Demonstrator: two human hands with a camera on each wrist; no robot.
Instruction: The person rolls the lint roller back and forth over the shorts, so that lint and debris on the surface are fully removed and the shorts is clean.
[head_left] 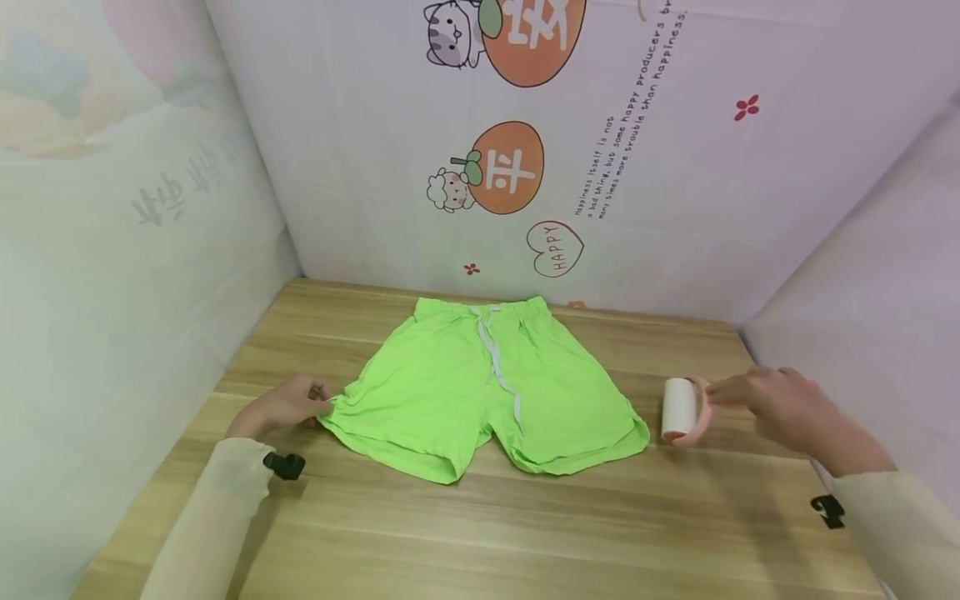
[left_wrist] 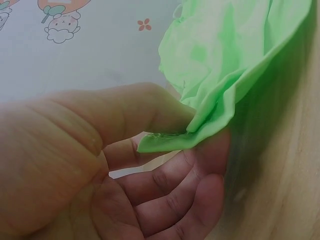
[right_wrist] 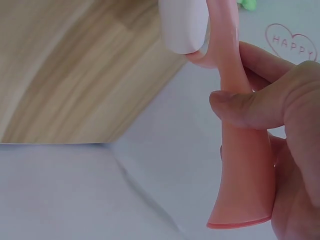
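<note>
Bright green shorts [head_left: 480, 387] with a white drawstring lie spread on the wooden table, waistband toward the back wall. My left hand [head_left: 291, 402] pinches the left leg's hem corner between thumb and fingers; in the left wrist view the green fabric [left_wrist: 215, 115] is folded in that pinch and lifted a little. My right hand [head_left: 787, 408] grips the pink handle [right_wrist: 245, 165] of a lint roller [head_left: 679, 408], thumb across it. Its white roll [right_wrist: 184, 25] stands to the right of the shorts, apart from the right leg's hem. Whether the roll touches the table I cannot tell.
Printed white sheets form a back wall [head_left: 375, 167], a left wall [head_left: 150, 275] and a right wall [head_left: 870, 267] around the wooden table [head_left: 465, 542]. The right hand is near the right wall. Black clips [head_left: 285, 465] sit at both sleeve cuffs.
</note>
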